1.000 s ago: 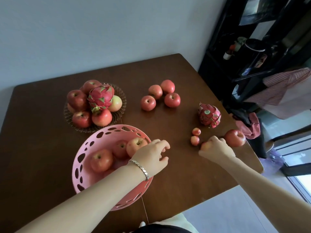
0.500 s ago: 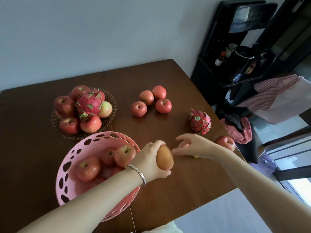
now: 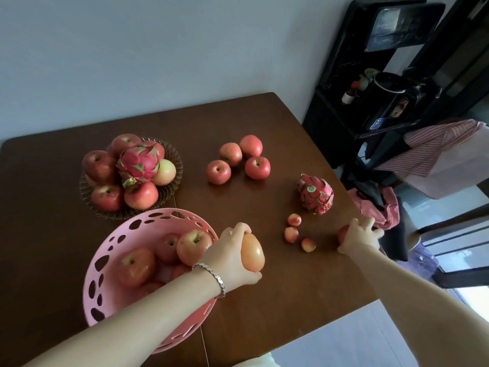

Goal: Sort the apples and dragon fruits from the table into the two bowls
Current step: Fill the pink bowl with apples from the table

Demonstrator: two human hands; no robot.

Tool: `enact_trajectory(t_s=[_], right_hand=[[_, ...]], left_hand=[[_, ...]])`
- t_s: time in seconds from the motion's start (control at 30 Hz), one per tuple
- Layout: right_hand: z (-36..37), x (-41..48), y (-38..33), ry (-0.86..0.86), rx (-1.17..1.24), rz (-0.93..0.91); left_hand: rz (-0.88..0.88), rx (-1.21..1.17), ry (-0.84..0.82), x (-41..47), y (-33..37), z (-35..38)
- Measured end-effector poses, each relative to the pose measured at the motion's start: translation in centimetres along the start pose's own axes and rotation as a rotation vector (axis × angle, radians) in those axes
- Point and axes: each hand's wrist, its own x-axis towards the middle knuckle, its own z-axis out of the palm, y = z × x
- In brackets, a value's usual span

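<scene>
My left hand (image 3: 230, 258) grips an orange-red apple (image 3: 253, 253) just right of the pink perforated bowl (image 3: 92, 287), which holds several apples. My right hand (image 3: 360, 235) is curled over a red apple (image 3: 342, 232) at the table's right edge. A loose dragon fruit (image 3: 316, 194) lies beyond that hand. Several apples (image 3: 238, 160) sit grouped at the table's middle back. The glass bowl (image 3: 176, 157) at back left holds several apples and a dragon fruit (image 3: 138, 165) on top.
Three small red fruits (image 3: 292, 233) lie between my hands. The brown table (image 3: 277, 300) ends close behind my right hand. A black shelf unit (image 3: 383, 102) and hanging striped cloth (image 3: 436, 147) stand to the right.
The orange-red apple passed from my right hand into my left, which now holds it beside the pink bowl. My right hand moved right onto the apple at the table's edge.
</scene>
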Motion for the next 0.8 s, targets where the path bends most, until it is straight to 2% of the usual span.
enact_trajectory(t_s=[0.1, 0.2, 0.33, 0.47, 0.57, 0.63, 0.73, 0.8], right_hand=[[-0.2, -0.8, 0.0, -0.040, -0.083, -0.057], [-1.1, -3.0, -1.6, 0.018, -0.036, -0.184], [-3.7, -8.9, -5.3, 0.089, 0.165, -0.529], [-5.6, -16.7, -9.2, -0.074, 0.235, -0.801], [-4.7, -20.8, -12.2, -0.092, 0.163, -0.996], [-2.9, -22.4, -13.9, -0.101, 0.032, -1.064], [0.2, -23.7, -15.3, -0.100, -0.175, -1.082], [1.6, -24.0, -15.7, -0.078, -0.231, -1.071]], left_hand=[[-0.019, -0.037, 0.011, -0.2, -0.5, 0.1], [-0.038, -0.075, 0.082, -1.2, -1.6, -0.4], [-0.082, -0.307, 0.206, -3.3, -4.9, -1.6], [-0.216, -0.510, 0.372, -5.6, -8.2, -3.0], [-0.322, -0.663, 0.478, -7.2, -10.1, -3.5], [-0.376, -0.701, 0.518, -7.8, -11.2, -3.4], [-0.416, -0.746, 0.566, -8.6, -12.4, -2.9], [-0.429, -0.773, 0.572, -9.0, -12.9, -2.4]])
